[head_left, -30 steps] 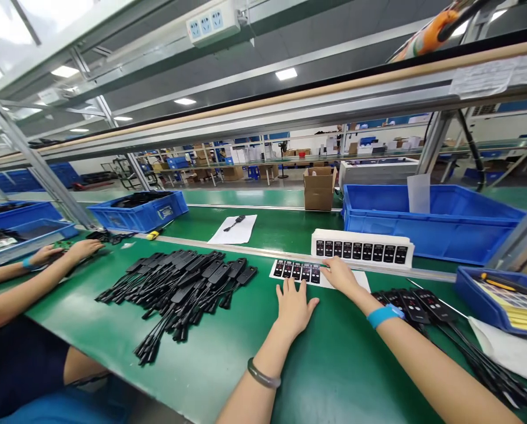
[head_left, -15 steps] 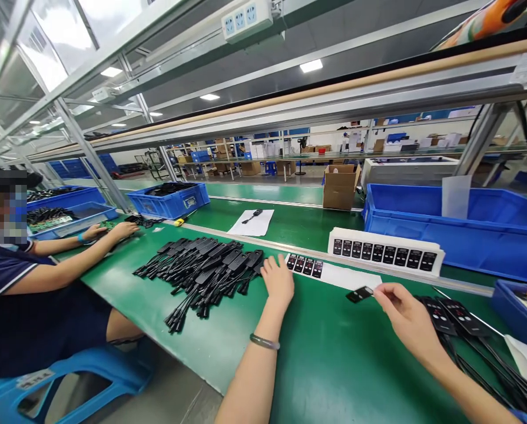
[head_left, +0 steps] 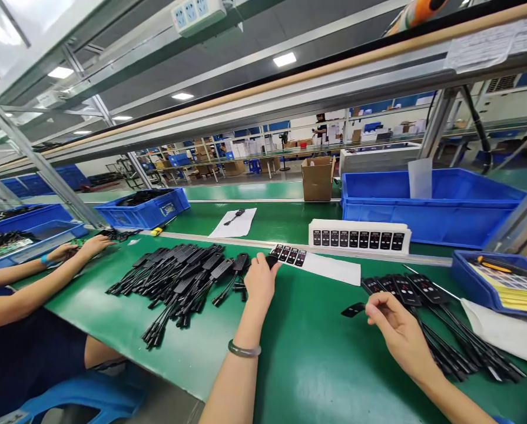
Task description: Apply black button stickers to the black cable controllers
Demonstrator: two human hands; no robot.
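My left hand (head_left: 260, 281) is closed on a black cabled module (head_left: 271, 259) at the right edge of a pile of similar modules (head_left: 181, 277); my fingers hide much of it. Between the thumb and fingers of my right hand (head_left: 398, 330) is a small black label (head_left: 354, 310), held by one end above the green bench. A white backing strip (head_left: 336, 268) with several black labels (head_left: 291, 255) at its left end lies between my hands. Beside my right hand, several cabled modules (head_left: 422, 288) with labelled faces lie with their cables toward me.
Behind the strip stands a white label stack (head_left: 359, 235) with a row of black labels. A long blue bin (head_left: 431, 218) is at the back right, and a smaller blue tray (head_left: 470, 277) sits nearer. A co-worker's hands (head_left: 84, 250) work at the left.
My left hand has closed on a module at the pile's edge. My right hand still holds the label, now lower and tilted. The view has swung right, showing more labelled modules.
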